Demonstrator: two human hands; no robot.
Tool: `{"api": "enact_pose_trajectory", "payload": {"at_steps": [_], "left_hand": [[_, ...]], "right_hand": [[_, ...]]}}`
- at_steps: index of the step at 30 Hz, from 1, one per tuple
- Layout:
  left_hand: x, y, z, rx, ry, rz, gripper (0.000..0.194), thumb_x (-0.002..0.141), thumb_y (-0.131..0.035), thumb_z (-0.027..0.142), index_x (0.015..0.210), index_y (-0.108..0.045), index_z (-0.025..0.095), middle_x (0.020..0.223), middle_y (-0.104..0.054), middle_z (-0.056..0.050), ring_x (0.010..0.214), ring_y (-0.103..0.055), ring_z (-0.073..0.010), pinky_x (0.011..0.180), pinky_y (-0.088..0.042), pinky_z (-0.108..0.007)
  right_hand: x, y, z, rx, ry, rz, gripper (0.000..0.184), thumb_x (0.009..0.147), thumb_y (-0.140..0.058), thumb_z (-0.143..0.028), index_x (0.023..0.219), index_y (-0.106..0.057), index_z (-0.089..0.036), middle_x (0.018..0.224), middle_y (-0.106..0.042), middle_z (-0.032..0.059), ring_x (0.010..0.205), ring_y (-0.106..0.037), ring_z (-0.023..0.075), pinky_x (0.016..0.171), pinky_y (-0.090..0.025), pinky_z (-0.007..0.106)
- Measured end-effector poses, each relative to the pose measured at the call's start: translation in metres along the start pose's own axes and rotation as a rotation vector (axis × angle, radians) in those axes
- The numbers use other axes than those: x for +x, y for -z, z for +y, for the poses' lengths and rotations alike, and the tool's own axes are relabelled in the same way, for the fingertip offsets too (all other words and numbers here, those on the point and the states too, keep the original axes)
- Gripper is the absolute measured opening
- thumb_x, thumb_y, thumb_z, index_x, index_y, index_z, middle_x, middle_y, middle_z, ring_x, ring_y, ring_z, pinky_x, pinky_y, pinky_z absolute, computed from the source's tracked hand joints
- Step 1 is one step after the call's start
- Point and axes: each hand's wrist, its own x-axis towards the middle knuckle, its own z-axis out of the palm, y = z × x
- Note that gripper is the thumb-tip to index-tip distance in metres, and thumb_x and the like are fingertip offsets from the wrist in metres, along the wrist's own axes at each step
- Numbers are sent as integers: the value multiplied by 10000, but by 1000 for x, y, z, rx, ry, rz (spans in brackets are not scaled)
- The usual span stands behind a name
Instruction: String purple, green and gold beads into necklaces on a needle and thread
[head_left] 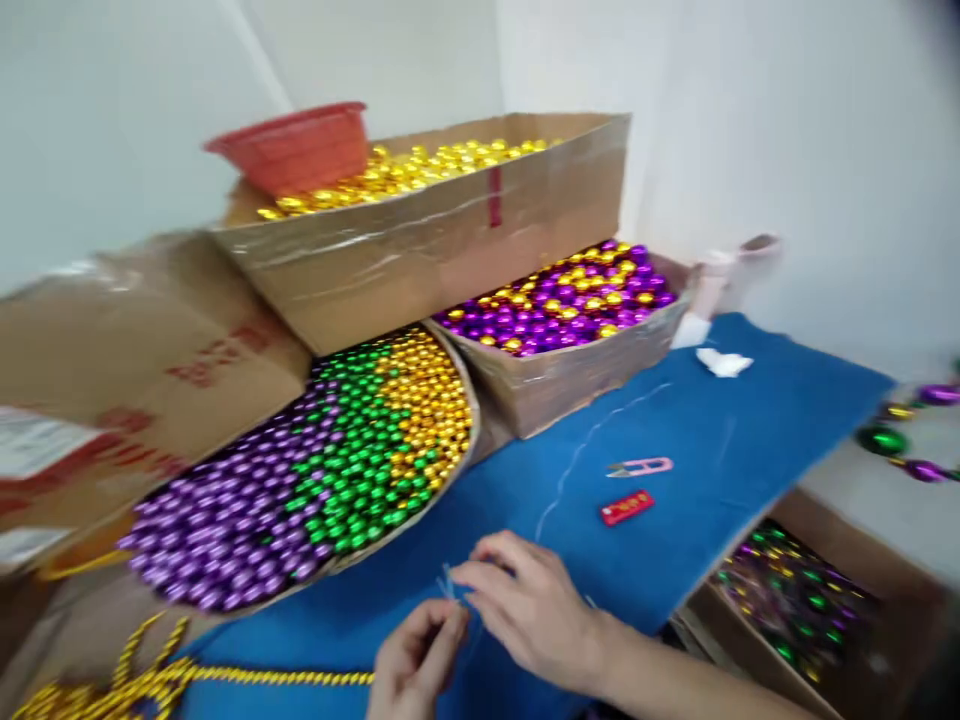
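Observation:
My left hand is closed in a pinch, low over the blue cloth. A thin, pale thread stands up from its fingertips. Beside it, my right hand has its thumb and fingers drawn together on the same thread; the exact hold is blurred. A string of small gold beads runs along the cloth to my left hand, and whether it joins the thread is hidden. Beyond my right hand lie pink-handled thread snips and a small red item.
A blue cloth covers the table. Behind stand a box of purple, green and gold beads, a purple-and-gold bead box and a gold bead box with a red basket. Another box sits below the right edge.

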Motion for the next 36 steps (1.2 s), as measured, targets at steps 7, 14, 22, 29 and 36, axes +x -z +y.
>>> {"api": "enact_pose_trajectory", "payload": {"at_steps": [7,14,22,29,36], "left_hand": [[-9,-1,3,-130,-73,67,261,759,-687,425,716,-672,168,591,-507,38,537,-385,-95,530,-356,-185],[-9,-1,-6,-77,-231,49,194,822,-620,367,854,-692,189,747,-626,-4,754,-570,-172,722,-434,-236],[-6,3,-10,10,-195,79,284,839,-586,432,744,-637,169,662,-600,2,661,-517,-151,621,-416,-216],[-4,18,0,362,-464,-11,227,935,-453,306,809,-603,192,835,-629,-46,803,-586,-178,747,-459,-271],[3,65,-5,643,-612,84,184,922,-481,229,1070,-590,242,973,-667,-65,908,-621,-213,816,-488,-338]], "right_hand": [[-12,-27,-12,110,-47,101,203,918,-435,-173,974,-627,-207,845,-642,60,786,-610,193,731,-497,330],[-7,-37,-13,291,-189,139,165,909,-458,-202,910,-621,-227,875,-619,55,814,-565,189,743,-447,320],[5,-35,-17,801,-500,205,264,945,-367,-400,815,-499,-212,746,-499,4,675,-479,139,607,-400,270],[26,-1,-26,1342,-658,144,240,960,-398,-445,891,-458,-223,702,-470,-56,545,-398,59,511,-353,190],[39,2,-33,1170,-306,269,132,972,-399,-304,912,-502,-247,697,-444,-67,653,-475,83,996,-408,469]]}}
